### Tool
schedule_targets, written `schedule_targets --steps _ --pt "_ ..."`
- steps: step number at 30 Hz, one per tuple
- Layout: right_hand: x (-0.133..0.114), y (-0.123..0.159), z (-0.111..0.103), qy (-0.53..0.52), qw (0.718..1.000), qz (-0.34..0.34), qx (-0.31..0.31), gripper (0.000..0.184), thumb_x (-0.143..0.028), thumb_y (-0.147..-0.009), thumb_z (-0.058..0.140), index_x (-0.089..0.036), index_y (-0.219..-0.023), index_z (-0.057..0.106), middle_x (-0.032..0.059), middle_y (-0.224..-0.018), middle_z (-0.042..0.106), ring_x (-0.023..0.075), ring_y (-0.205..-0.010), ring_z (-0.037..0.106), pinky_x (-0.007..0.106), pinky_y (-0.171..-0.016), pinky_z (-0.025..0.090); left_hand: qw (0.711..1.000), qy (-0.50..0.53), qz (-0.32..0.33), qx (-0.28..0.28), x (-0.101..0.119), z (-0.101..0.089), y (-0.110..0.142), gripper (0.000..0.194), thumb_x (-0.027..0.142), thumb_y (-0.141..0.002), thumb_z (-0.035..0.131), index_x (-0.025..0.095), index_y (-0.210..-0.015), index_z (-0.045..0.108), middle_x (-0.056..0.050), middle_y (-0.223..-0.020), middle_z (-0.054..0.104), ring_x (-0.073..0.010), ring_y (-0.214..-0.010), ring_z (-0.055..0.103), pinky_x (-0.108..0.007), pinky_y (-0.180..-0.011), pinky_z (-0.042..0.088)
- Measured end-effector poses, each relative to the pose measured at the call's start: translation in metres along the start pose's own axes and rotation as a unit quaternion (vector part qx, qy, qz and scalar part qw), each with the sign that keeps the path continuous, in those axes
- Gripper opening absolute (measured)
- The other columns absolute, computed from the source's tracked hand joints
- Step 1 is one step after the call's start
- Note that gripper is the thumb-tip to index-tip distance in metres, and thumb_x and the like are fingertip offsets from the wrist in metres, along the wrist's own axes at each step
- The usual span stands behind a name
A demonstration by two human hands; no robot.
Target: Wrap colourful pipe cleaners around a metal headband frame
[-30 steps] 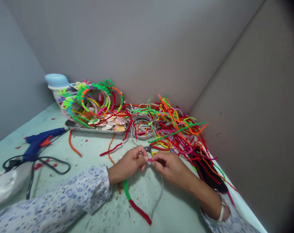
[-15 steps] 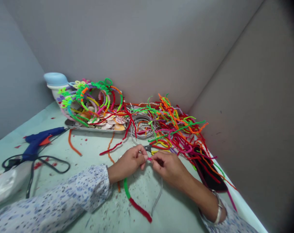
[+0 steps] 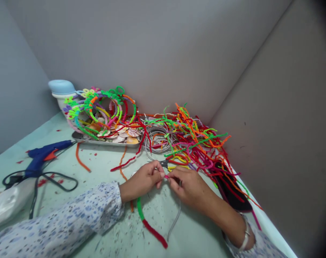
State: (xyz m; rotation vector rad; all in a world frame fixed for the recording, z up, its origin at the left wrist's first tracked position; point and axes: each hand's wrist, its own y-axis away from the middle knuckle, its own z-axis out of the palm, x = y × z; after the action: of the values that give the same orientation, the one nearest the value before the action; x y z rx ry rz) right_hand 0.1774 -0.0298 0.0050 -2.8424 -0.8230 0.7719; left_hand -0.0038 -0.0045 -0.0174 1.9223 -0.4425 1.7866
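Note:
My left hand (image 3: 145, 179) and my right hand (image 3: 188, 184) meet at the middle of the table, fingertips pinched. Between them shows a short bit of pink pipe cleaner (image 3: 166, 176), gripped from both sides. Below my left wrist hangs a wire wrapped in green and red pipe cleaner (image 3: 154, 233). A bare grey wire (image 3: 174, 222) runs down from under my right hand and comes close to the red end. Most of what lies inside my fingers is hidden. Just beyond the fingertips lie scissors (image 3: 179, 158) with red and yellow handles.
A metal tray (image 3: 111, 143) holds shells, with colourful headbands (image 3: 103, 107) piled over it. Wire coils (image 3: 159, 139) and a heap of pipe cleaners (image 3: 197, 136) lie to its right. On the left are a blue glue gun (image 3: 47, 154), its cord and a plastic bag (image 3: 13, 204).
Both hands stay nearly in place. My right wrist has shifted slightly down and right, and a little more pink shows between the fingertips.

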Motion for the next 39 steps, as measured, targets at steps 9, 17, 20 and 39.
schedule_targets --steps 9,17,20,39 --pt "-0.001 0.003 0.01 0.033 0.999 0.009 0.03 0.013 -0.009 -0.077 0.05 -0.018 -0.071 0.056 0.0024 -0.069 0.057 0.015 -0.064 0.053 0.026 -0.061 0.037 1.0 -0.016 0.002 -0.004 0.0 0.0 0.0 0.021 0.037 -0.084 0.054 0.017 -0.081 0.048 0.006 -0.053 0.051 -0.005 -0.04 0.032 -0.017 -0.043 0.025" --pt "-0.003 0.002 0.004 0.015 1.0 0.016 -0.002 0.011 -0.01 -0.079 0.05 -0.018 -0.074 0.057 0.0021 -0.072 0.057 0.0141 -0.065 0.052 0.024 -0.059 0.035 0.999 -0.035 0.003 -0.01 0.001 0.0 0.0 0.016 0.033 -0.084 0.053 0.018 -0.08 0.048 0.006 -0.053 0.052 -0.0063 -0.043 0.034 -0.018 -0.045 0.026" --pt "-0.001 0.0 -0.002 -0.015 0.999 0.002 -0.032 0.016 -0.01 -0.081 0.049 -0.018 -0.072 0.059 0.0014 -0.07 0.058 0.0134 -0.066 0.052 0.024 -0.061 0.036 0.999 -0.039 0.006 -0.016 0.003 0.0 0.001 0.014 0.031 -0.084 0.052 0.018 -0.081 0.049 0.006 -0.053 0.051 -0.007 -0.045 0.036 -0.018 -0.045 0.026" --pt "0.014 -0.006 -0.011 -0.016 0.994 0.09 0.067 0.015 -0.014 -0.079 0.051 -0.018 -0.073 0.064 0.0011 -0.067 0.062 0.0139 -0.06 0.054 0.024 -0.057 0.036 0.996 0.076 -0.006 0.043 0.011 -0.002 -0.002 0.027 0.045 -0.089 0.045 0.018 -0.089 0.048 -0.001 -0.075 0.063 -0.006 -0.042 0.049 -0.018 -0.04 0.03"
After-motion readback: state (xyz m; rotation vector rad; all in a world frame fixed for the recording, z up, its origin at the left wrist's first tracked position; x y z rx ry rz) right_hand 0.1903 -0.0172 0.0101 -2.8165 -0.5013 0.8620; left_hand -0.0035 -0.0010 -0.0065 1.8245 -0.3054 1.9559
